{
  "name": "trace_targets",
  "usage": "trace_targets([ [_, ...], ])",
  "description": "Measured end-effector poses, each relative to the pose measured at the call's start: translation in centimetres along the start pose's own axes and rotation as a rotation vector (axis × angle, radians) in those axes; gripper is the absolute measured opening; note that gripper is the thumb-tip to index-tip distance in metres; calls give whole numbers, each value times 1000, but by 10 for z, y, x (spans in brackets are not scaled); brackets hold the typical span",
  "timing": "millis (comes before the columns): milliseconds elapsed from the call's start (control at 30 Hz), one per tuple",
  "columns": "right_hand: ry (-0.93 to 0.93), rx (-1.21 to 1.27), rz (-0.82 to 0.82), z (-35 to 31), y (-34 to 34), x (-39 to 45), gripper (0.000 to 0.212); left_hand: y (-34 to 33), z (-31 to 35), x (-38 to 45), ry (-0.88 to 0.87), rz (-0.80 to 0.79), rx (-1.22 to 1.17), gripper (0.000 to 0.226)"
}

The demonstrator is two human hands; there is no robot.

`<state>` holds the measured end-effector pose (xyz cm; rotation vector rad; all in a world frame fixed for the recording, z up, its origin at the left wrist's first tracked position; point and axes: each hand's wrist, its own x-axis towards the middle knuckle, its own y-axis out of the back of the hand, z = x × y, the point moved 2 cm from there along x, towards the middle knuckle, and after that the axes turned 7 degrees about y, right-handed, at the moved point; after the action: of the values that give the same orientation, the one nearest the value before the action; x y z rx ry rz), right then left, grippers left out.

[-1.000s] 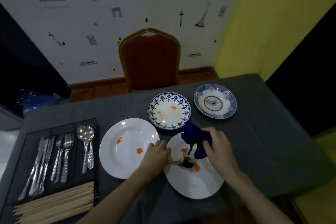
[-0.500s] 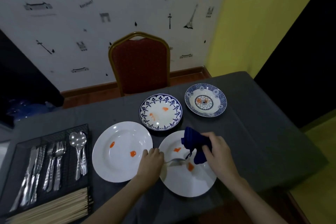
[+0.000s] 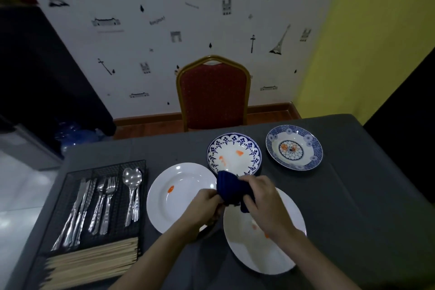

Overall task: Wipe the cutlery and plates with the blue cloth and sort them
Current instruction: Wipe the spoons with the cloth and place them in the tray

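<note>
**Two hands closed on one blue cloth**

Two hands are gathered around the blue cloth (image 3: pixel 231 189), which is held bunched above the desk (image 3: pixel 353 207). The cloth is gripped from the right by the curled fingers of the right hand (image 3: pixel 263 205) and pinched at its lower left by the left hand (image 3: pixel 204 205). Whether any cutlery is wrapped inside cannot be told.

Directly beneath the right hand lies a white plate (image 3: pixel 247 249) marked with orange smears. Just left of the left hand a second white plate (image 3: pixel 174 198) is seen, also smeared. Beyond both hands a blue-rimmed plate (image 3: pixel 234 152) is set, and further right a patterned plate (image 3: pixel 294 147). Far left of the left hand, knives, forks and spoons are sorted in a black mesh tray (image 3: pixel 117 219), with chopsticks (image 3: pixel 91 261) at its near end.
</note>
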<state>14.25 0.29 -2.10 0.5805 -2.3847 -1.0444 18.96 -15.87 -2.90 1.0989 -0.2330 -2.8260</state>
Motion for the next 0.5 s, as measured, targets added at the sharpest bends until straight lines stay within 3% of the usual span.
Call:
trace_targets([
  [167, -2, 54, -57, -12, -9, 25, 49, 12, 5, -16, -219, 140, 11, 17],
  [333, 97, -46, -57, -33, -12, 49, 44, 24, 2, -21, -256, 228, -9, 17],
  [500, 181, -41, -74, -45, -10, 57, 41, 47, 5, -24, -305, 214, -57, 18],
])
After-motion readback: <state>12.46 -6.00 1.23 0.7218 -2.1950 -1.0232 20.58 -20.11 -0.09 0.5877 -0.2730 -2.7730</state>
